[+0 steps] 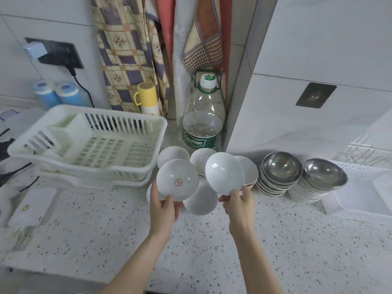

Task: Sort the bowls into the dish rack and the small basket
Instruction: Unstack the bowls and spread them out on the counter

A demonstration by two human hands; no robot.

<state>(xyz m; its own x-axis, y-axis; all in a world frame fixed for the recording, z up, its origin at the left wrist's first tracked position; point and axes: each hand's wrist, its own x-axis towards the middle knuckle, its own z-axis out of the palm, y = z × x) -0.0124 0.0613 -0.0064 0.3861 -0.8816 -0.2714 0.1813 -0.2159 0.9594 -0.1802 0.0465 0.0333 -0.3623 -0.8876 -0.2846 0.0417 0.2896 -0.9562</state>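
My left hand point(164, 209) grips the near rim of a white bowl with a red mark inside point(177, 179), tilted toward me above the counter. My right hand point(238, 203) pinches the near rim of a plain white bowl point(224, 172), also tilted. Beneath and behind them lie several more white bowls point(201, 202) on the speckled counter. Two stacks topped by steel bowls point(281, 167) point(324, 171) stand to the right. The cream dish rack point(91, 143) sits at the left, holding no bowls. A white basket point(360, 194) lies at the far right.
A large clear water bottle point(203, 122) and a yellow flask point(147, 98) stand against the back wall. A black cable point(82, 85) hangs from the wall socket. A white flat device point(31, 205) lies at the left on the counter. A wire rack point(364, 153) shows at far right.
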